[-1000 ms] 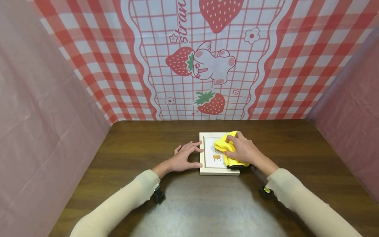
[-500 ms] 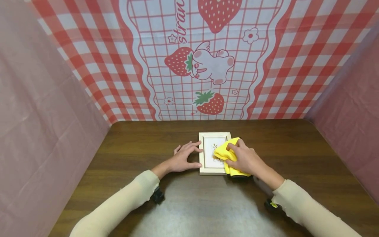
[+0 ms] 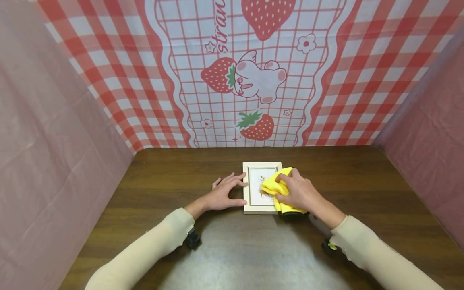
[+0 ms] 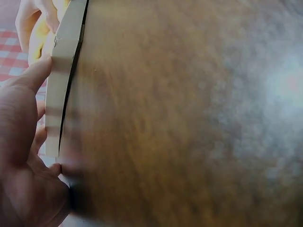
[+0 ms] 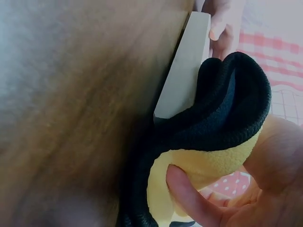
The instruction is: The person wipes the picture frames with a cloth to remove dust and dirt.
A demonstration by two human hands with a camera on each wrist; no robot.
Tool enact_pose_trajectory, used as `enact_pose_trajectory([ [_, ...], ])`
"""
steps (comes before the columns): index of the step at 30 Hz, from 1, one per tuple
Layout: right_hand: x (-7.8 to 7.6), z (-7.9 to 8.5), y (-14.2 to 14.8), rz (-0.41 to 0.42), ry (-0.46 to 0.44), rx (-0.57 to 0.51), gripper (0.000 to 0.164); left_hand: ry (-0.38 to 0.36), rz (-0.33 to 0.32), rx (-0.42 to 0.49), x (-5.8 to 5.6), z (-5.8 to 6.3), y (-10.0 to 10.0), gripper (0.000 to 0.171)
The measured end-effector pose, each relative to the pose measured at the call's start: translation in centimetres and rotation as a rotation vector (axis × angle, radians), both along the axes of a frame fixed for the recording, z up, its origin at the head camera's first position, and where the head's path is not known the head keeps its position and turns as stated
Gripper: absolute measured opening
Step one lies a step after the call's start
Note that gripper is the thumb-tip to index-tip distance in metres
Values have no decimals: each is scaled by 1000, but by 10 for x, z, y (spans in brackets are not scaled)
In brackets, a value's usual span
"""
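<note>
A cream picture frame [image 3: 247,209] lies flat on the table in the head view, with a small drawing inside. My left hand [image 3: 222,194] rests along its left side, thumb and fingertips spread apart and touching the border. In the left wrist view the thumb [image 4: 35,74] lies against the frame's edge [image 4: 59,80]. My right hand [image 3: 302,191] pinches a bunched yellow cloth [image 3: 272,186] over the frame's right part. The cloth hides part of the drawing and the right border. Its black edging [image 5: 251,85] folds over beside the frame in the right wrist view.
The brown wooden table [image 3: 163,177] reaches back to a red-checked strawberry cloth [image 3: 232,133]. Pinkish cloth walls stand at the left [image 3: 65,153] and right [image 3: 431,137]. Light glares off the table's near middle [image 3: 250,249].
The right hand and cloth have moved slightly toward the near side over the past second, uncovering the frame's far right corner. The left hand keeps its place on the left border.
</note>
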State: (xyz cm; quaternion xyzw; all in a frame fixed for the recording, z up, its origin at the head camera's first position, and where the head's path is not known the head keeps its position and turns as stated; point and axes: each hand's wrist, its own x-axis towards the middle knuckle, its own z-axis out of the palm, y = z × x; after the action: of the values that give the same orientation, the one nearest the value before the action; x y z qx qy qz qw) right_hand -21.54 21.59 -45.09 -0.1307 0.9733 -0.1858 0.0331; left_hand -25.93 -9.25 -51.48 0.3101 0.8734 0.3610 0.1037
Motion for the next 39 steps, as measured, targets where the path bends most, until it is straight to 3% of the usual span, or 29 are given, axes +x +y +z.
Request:
enact_pose_trajectory([
  [27,-62,2,5,16,10,36,57,-28,-3,-22,-2,2,-2,59],
  [39,-63,0,3,-4,7,46,60,-15,-9,-14,-2,1,-2,58],
])
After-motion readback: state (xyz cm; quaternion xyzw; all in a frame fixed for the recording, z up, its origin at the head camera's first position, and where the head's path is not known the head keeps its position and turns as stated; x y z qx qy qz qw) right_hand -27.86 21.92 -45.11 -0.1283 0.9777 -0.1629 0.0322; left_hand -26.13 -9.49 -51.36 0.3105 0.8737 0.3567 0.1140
